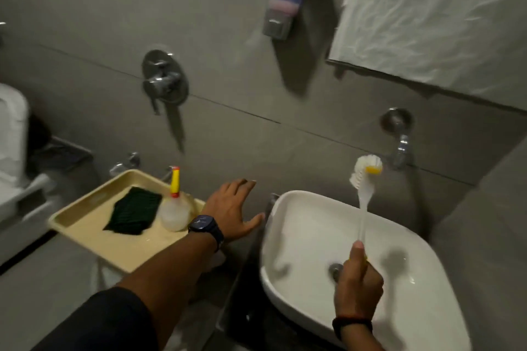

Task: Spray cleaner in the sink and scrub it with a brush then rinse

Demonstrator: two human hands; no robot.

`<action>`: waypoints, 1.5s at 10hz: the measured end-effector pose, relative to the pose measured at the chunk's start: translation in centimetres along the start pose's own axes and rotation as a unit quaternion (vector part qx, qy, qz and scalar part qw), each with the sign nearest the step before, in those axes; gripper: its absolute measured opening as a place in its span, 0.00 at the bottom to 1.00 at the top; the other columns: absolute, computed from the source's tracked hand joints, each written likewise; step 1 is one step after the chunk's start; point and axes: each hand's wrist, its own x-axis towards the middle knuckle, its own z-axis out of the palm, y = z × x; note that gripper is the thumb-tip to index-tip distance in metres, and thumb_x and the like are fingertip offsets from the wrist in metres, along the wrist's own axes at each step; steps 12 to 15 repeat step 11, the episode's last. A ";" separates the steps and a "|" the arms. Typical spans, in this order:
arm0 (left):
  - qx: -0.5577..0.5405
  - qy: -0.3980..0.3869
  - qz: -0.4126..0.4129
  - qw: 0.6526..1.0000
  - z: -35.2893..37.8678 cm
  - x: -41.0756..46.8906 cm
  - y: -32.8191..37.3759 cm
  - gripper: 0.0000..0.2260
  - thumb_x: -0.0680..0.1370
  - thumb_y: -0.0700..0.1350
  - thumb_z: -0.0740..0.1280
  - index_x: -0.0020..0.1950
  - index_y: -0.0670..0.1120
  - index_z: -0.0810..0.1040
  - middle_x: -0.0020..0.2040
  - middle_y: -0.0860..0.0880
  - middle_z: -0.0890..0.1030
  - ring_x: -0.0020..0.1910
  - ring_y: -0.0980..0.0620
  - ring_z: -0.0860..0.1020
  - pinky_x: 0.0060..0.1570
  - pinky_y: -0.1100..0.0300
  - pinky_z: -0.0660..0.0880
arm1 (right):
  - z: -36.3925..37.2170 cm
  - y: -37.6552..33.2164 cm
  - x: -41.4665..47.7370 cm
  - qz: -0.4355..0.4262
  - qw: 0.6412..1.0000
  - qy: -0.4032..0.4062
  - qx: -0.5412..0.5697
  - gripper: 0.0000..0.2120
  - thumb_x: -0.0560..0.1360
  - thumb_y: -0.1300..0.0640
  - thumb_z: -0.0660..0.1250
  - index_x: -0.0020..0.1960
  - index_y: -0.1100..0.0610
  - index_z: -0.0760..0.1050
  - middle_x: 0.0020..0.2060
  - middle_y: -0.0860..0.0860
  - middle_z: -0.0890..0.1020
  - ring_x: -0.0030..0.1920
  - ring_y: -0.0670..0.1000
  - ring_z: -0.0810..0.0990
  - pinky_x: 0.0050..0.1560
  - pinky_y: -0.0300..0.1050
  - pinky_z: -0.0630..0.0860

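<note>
A white square sink [299, 236] sits at the lower right, its drain [336, 269] near my right hand. My right hand [358, 285] grips the handle of a white brush [363, 179] with a yellow collar, held upright above the basin, bristles up near the wall tap [400, 148]. My left hand [232, 208] hovers with fingers spread between the sink and a beige tray [85, 216]. A clear spray bottle [174, 211] with a yellow and red nozzle stands on the tray, just left of my left hand.
A dark green cloth [134, 215] lies on the tray. A chrome mixer valve [164, 80] and a soap dispenser [285, 3] are on the grey wall. A covered mirror [433, 14] hangs at upper right. A white toilet [11, 134] is at the far left.
</note>
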 end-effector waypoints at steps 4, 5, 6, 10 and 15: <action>0.086 -0.012 -0.334 0.939 -2.2 -10.1 -30.3 0.35 0.71 0.60 0.63 0.72 0.43 0.60 0.69 0.40 0.68 0.66 0.41 0.66 0.63 0.48 0.67 | 29.2 -2.4 -13.9 -0.241 0.778 -0.453 -0.363 0.25 0.75 0.35 0.54 0.45 0.55 0.77 0.47 0.56 0.84 0.50 0.61 0.81 0.45 0.50 0.75; 0.079 -0.012 -0.386 0.919 -1.9 -11.4 -35.3 0.34 0.72 0.57 0.64 0.72 0.42 0.59 0.71 0.40 0.66 0.67 0.40 0.66 0.63 0.47 0.66 | 34.6 -1.3 -16.7 -0.277 0.703 -0.515 -0.406 0.22 0.75 0.34 0.51 0.43 0.51 0.72 0.48 0.55 0.84 0.49 0.60 0.80 0.46 0.50 0.73; 0.068 -0.031 -0.403 0.912 -0.6 -11.8 -38.8 0.35 0.73 0.57 0.62 0.73 0.42 0.56 0.72 0.40 0.63 0.69 0.40 0.64 0.66 0.46 0.64 | 38.7 0.6 -18.7 -0.331 0.644 -0.536 -0.433 0.24 0.76 0.35 0.48 0.50 0.52 0.72 0.49 0.54 0.83 0.48 0.59 0.81 0.44 0.50 0.72; 0.110 -0.117 -0.337 0.928 5.4 -12.1 -42.0 0.39 0.72 0.65 0.52 0.75 0.46 0.43 0.78 0.44 0.48 0.75 0.44 0.45 0.71 0.47 0.41 | 45.1 6.5 -20.0 -0.399 0.544 -0.556 -0.485 0.22 0.78 0.38 0.49 0.58 0.52 0.72 0.54 0.54 0.76 0.53 0.57 0.73 0.50 0.52 0.69; 0.122 -0.117 -0.331 0.928 5.3 -12.2 -41.9 0.39 0.72 0.66 0.51 0.75 0.46 0.44 0.78 0.44 0.49 0.75 0.44 0.45 0.71 0.47 0.42 | 45.6 7.1 -19.8 -0.395 0.540 -0.556 -0.493 0.23 0.78 0.38 0.50 0.58 0.53 0.72 0.55 0.54 0.76 0.54 0.57 0.74 0.51 0.52 0.70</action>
